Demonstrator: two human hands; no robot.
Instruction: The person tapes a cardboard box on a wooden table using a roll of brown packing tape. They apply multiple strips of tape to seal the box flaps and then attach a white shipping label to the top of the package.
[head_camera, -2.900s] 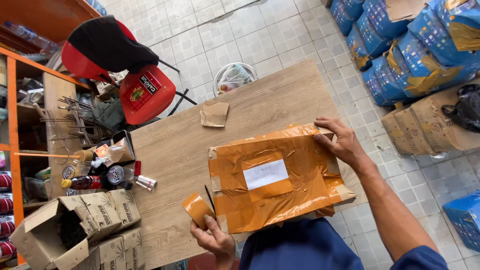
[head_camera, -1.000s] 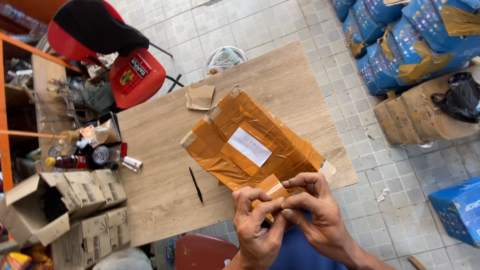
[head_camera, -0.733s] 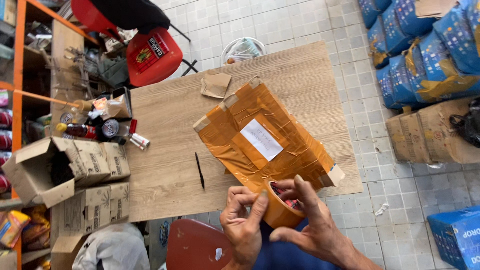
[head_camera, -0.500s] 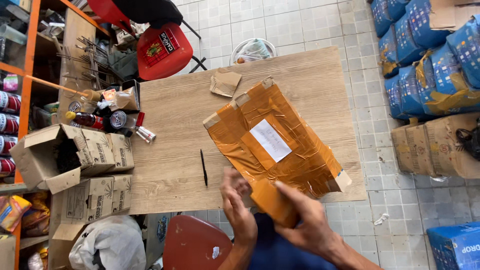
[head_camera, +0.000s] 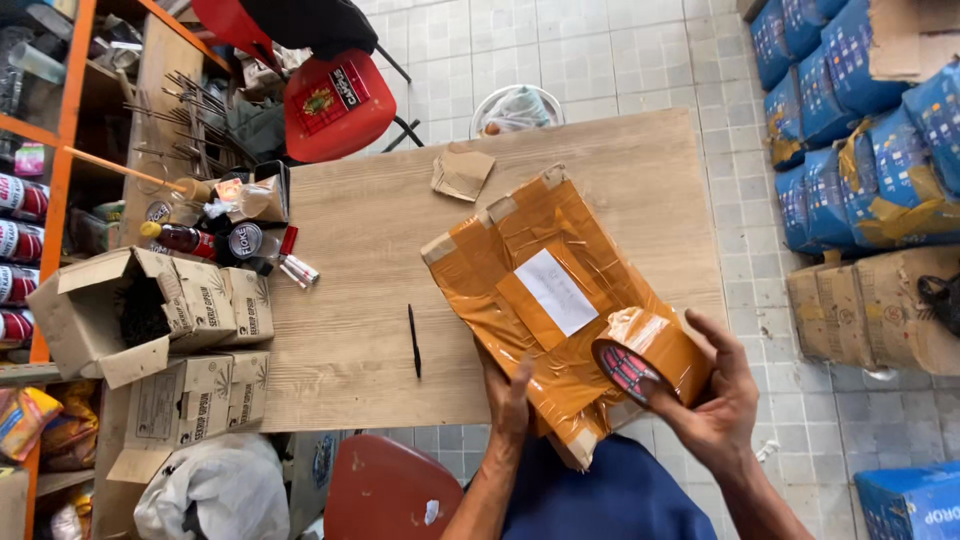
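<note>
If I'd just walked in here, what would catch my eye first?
Likely the big parcel wrapped in orange-brown tape with a white label, lying on the wooden table. At its near corner the right hand holds a roll of brown tape while the left hand presses the parcel. Blue sacks are stacked on the right.

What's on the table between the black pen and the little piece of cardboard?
Nothing: in the head view only bare wooden table lies between the black pen and the cardboard scrap.

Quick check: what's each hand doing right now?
Left hand: open, pressed flat on the parcel.
Right hand: closed around the tape roll.
</note>
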